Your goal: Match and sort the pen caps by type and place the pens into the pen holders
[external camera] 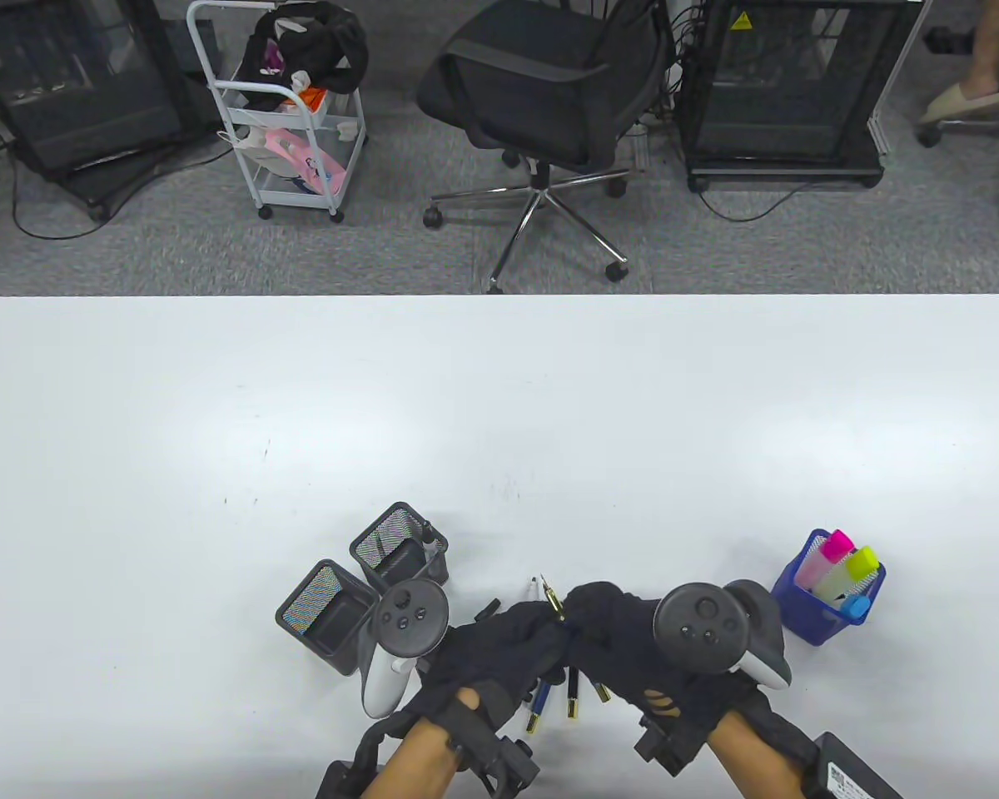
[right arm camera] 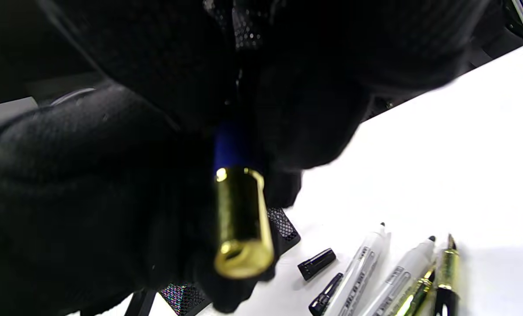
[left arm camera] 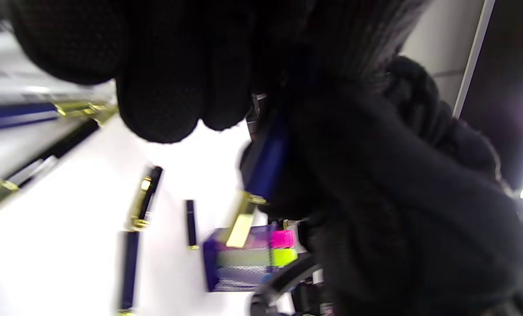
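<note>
The blue pen cap (right arm camera: 233, 149) with its gold open end (right arm camera: 243, 224) sits pinched between the two gloved hands, low over the near edge of the bench (external camera: 216, 416). In the right wrist view its long axis runs roughly top to bottom of the picture, the gold mouth pointing down and toward the camera, the blue end buried in the gloves. It is probably held that way so a pen body can be slid in, or has just gone in; the gloves hide which.

The left hand (external camera: 499, 657) and the right hand (external camera: 624, 641) meet fingertip to fingertip, both grips clenched around this blue and gold piece, though exactly which fingers carry it cannot be told. A gold nib (external camera: 554, 601) pokes out beyond the gloves, pointing away from the person.

Under the hands lie more blue and gold pens (external camera: 538, 707), lengthwise toward the person. The right wrist view shows two white markers (right arm camera: 362, 267) uncapped, two loose black caps (right arm camera: 316, 263) just beside them, and gold-nibbed pens (right arm camera: 448, 263).

Two black mesh holders (external camera: 400, 545) stand left of the hands; a blue holder (external camera: 824, 620) to the right already holds highlighters (external camera: 841, 562), so sorting by type looks partly done.
</note>
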Motion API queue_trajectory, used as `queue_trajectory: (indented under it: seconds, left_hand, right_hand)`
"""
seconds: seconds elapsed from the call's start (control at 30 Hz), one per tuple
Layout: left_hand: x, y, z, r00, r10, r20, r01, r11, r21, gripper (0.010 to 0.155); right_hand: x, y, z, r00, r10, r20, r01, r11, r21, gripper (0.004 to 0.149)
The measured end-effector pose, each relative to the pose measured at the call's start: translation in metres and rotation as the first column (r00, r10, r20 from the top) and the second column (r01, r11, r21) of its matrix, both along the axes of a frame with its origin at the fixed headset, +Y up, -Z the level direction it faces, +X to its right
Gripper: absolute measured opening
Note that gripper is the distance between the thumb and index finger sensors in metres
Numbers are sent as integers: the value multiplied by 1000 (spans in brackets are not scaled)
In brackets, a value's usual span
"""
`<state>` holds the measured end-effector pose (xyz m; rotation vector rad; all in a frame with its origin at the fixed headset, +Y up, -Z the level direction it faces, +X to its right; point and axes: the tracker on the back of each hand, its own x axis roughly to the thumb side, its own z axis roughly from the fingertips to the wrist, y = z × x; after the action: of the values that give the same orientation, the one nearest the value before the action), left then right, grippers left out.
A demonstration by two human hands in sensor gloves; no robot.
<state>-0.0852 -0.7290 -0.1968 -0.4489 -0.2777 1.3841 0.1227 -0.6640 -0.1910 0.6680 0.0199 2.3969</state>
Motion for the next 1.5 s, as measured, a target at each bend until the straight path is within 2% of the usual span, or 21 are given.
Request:
queue_trajectory:
  seconds: [0.03, 0.07, 0.13, 0.23, 0.3, 0.4, 0.47, 0.53, 0.57, 0.67, 0.77, 0.87, 1.1, 1.27, 1.37, 1.43, 1.5]
  left_hand:
    - [-2, 0, 0, 1000, -10, -23, 11, 1000, 11, 55]
    - [-3, 0, 1, 999, -24, -37, 25, 999, 27, 54]
    - [-7, 1, 0, 995, -76, -59, 80, 995, 57, 52]
    - [-9, 6, -3, 996, -80, -24, 82, 992, 94, 50]
    - [-9, 13, -3, 992, -116, -43, 121, 984, 134, 49]
    - [-10, 25, 0, 950, -299, -87, 312, 913, 262, 50]
    - [-10, 29, 1, 914, -385, -129, 406, 860, 309, 50]
    - [-11, 30, 2, 901, -406, -155, 434, 843, 319, 50]
    - [-12, 29, 1, 903, -400, -158, 430, 850, 304, 50]
    - [-15, 28, 1, 907, -390, -159, 420, 862, 284, 50]
    - [-17, 27, -1, 902, -400, -162, 431, 859, 277, 50]
    - [-18, 25, -1, 904, -398, -157, 427, 865, 265, 50]
    - [-18, 24, -2, 898, -415, -148, 440, 858, 264, 50]
    - [-19, 25, -2, 887, -435, -157, 462, 846, 266, 51]
    - [-21, 25, -2, 887, -432, -162, 461, 847, 266, 51]
    - [-21, 27, -2, 884, -436, -170, 467, 841, 274, 51]
    - [-19, 28, -1, 875, -453, -170, 483, 827, 287, 51]
  right_hand:
    - [-4, 0, 3, 1000, 11, -11, -11, 999, 52, 56]
    - [-6, 0, 4, 1000, 20, -24, -18, 998, 60, 57]
    - [-10, -5, 7, 998, 22, -58, -20, 999, 31, 61]
    - [-6, -3, 6, 999, 0, -50, 0, 1000, -1, 62]
    - [1, 3, 4, 998, 66, -7, -66, 998, -17, 61]
    - [18, 0, -2, 948, 295, 120, -295, 955, -23, 62]
    - [26, -14, -8, 841, 506, 193, -498, 862, -91, 63]
    - [30, -27, -13, 749, 633, 195, -614, 774, -153, 64]
    - [31, -38, -16, 681, 715, 159, -676, 696, -241, 66]
    - [26, -57, -18, 599, 799, 61, -745, 583, -325, 70]
    - [15, -74, -16, 513, 858, -20, -814, 479, -329, 72]
    - [7, -84, -15, 469, 882, -49, -841, 428, -330, 73]
    - [-1, -91, -11, 406, 914, -6, -882, 390, -264, 65]
    - [0, -89, -11, 433, 901, -8, -871, 416, -260, 63]
    - [6, -71, -11, 488, 873, 18, -841, 476, -256, 64]
    - [11, -53, -10, 553, 831, 58, -800, 549, -242, 64]
    - [20, -31, -8, 650, 751, 113, -723, 658, -212, 64]
